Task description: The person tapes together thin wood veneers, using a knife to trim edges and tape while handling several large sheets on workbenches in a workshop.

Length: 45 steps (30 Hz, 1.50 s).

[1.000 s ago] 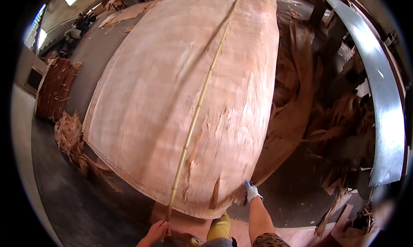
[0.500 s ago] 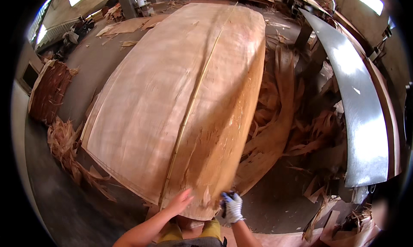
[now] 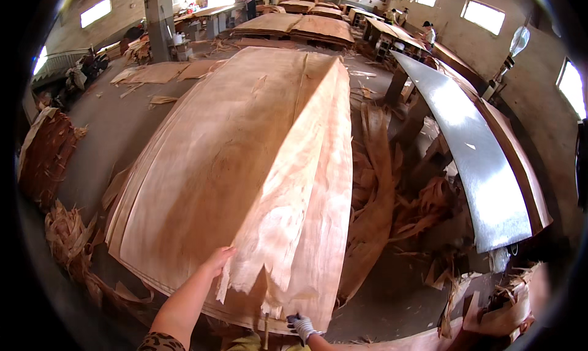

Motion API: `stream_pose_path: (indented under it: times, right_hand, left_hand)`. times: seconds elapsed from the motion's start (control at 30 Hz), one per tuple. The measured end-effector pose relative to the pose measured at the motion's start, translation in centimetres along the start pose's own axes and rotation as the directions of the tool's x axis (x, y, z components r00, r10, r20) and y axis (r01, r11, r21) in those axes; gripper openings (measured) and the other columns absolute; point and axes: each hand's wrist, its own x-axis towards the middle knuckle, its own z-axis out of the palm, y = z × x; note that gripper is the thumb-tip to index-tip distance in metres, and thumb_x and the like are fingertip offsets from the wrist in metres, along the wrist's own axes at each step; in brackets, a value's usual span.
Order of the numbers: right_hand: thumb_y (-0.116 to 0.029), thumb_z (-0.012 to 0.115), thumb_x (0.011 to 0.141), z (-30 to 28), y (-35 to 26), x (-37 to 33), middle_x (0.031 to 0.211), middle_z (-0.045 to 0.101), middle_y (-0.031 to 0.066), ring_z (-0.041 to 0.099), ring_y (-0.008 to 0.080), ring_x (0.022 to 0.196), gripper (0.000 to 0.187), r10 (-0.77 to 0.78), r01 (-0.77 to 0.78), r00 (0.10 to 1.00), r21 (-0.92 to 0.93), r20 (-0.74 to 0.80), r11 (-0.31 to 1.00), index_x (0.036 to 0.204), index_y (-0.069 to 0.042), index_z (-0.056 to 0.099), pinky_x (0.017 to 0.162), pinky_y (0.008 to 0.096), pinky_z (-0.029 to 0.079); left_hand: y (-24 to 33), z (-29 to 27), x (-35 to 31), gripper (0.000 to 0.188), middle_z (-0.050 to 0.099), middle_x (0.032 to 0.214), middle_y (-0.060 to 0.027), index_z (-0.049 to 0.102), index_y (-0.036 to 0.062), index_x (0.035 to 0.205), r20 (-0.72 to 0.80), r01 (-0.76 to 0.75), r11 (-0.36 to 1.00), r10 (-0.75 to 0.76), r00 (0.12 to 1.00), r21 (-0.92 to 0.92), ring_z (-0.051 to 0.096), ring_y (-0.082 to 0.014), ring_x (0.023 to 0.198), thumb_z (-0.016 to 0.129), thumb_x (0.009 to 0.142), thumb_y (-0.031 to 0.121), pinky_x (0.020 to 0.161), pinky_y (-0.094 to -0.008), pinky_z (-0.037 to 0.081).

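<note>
A large stack of thin wood veneer sheets [image 3: 202, 167] stretches away in front of me. On its right side a pale veneer strip [image 3: 275, 216] lies folded over, its near end torn and ragged. My left hand [image 3: 219, 261], bare, pinches the left edge of this folded strip near its torn end. My right hand [image 3: 301, 326], in a striped glove with dark fingertips, is at the stack's near edge with its fingers curled; what they hold is too small to make out. A thin stick end [image 3: 266, 329] shows at the near edge between my hands.
Torn veneer scraps [image 3: 429, 207] heap up right of the stack, below a long shiny metal sheet [image 3: 474, 149] on a bench. At left stand a dark reddish veneer bundle [image 3: 49, 155] and more scraps [image 3: 70, 235]. Several people work farther back among other stacks [image 3: 294, 26].
The top veneer's left part has folded over to the right, and the bamboo stick no longer shows along it. My left hand moved left and forward onto the fold; my right hand moved nearer and left.
</note>
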Motion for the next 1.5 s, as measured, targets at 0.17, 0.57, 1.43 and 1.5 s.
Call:
stream_pose_path:
  times: [0.17, 0.57, 1.43, 1.5]
  right_hand:
    - [-0.027, 0.053, 0.082, 8.0, 4.9, 3.3, 0.079, 0.059, 0.0061, 0.054, 0.0195, 0.07, 0.025, 0.067, 0.095, 0.986, -0.849, 0.151, 0.519, 0.096, -0.008, 0.059, 0.063, 0.0318, 0.044]
    - [-0.021, 0.057, 0.078, 12.3, 5.1, -7.8, 0.074, 0.06, 0.0142, 0.059, 0.0277, 0.066, 0.02, -0.701, 0.392, 0.673, -0.69, -0.235, 0.608, 0.092, -0.006, 0.059, 0.06, 0.0358, 0.047]
    - [-0.014, 0.067, 0.071, -9.0, -10.4, -24.3, 0.051, 0.05, -0.001, 0.044, 0.0086, 0.04, 0.014, -0.394, 0.484, 0.847, 0.212, -0.357, 0.849, 0.065, -0.008, 0.056, 0.039, 0.0211, 0.034]
    - [-0.012, 0.068, 0.07, -13.7, -8.4, -25.3, 0.053, 0.05, -0.0014, 0.044, 0.0086, 0.041, 0.012, -0.412, 0.516, 0.826, 0.22, -0.386, 0.828, 0.067, -0.008, 0.056, 0.038, 0.0212, 0.034]
  left_hand:
    - [-0.6, -7.5, -0.6, 0.03, 0.058, 0.094, -0.011, 0.052, -0.0016, 0.101, -0.067, 0.014, 0.999, -0.017, 0.998, -0.032, 0.057, -0.0186, 0.084, 0.048, 0.087, 0.025, 0.077, -0.0337, 0.044]
    - [-4.3, -17.4, -2.6, 0.03, 0.059, 0.09, -0.0105, 0.053, -0.0017, 0.101, -0.25, -0.007, 0.995, -0.018, 0.968, -0.101, 0.055, -0.0182, 0.083, 0.051, 0.084, 0.023, 0.072, -0.0344, 0.045]
    - [-17.4, 0.4, -17.7, 0.031, 0.059, 0.087, -0.0031, 0.055, 0.0129, 0.091, -0.221, -0.087, 0.616, -0.145, 0.965, -0.783, 0.057, -0.019, 0.082, 0.058, 0.077, 0.041, 0.07, -0.037, 0.047]
    - [-18.9, 3.3, -18.5, 0.031, 0.059, 0.085, -0.0037, 0.055, 0.0126, 0.09, -0.164, -0.039, 0.596, -0.156, 0.974, -0.802, 0.057, -0.0196, 0.081, 0.056, 0.078, 0.041, 0.067, -0.0357, 0.048]
